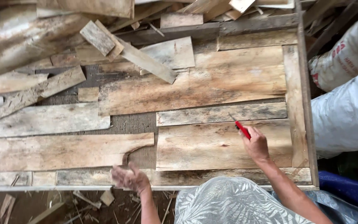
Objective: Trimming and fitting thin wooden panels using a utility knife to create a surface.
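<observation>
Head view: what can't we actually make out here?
- Red-handled tool in the right hand: the tip is too thin to tell what kind of blade it is; the fist hides the rest of the handle.
- Left hand: motion-blurred, so the fingers are unclear, as is any contact with the veneer sheets.
- White sacks: cut off by the right edge.
- Blue item: cut off at the corner, kind unclear.

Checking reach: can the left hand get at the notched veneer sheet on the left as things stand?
Probably yes. The left hand is open and holds nothing, hovering at the near table edge just below the notched veneer sheet. Nothing lies between them. The right hand holds a red-handled knife elsewhere.
</observation>
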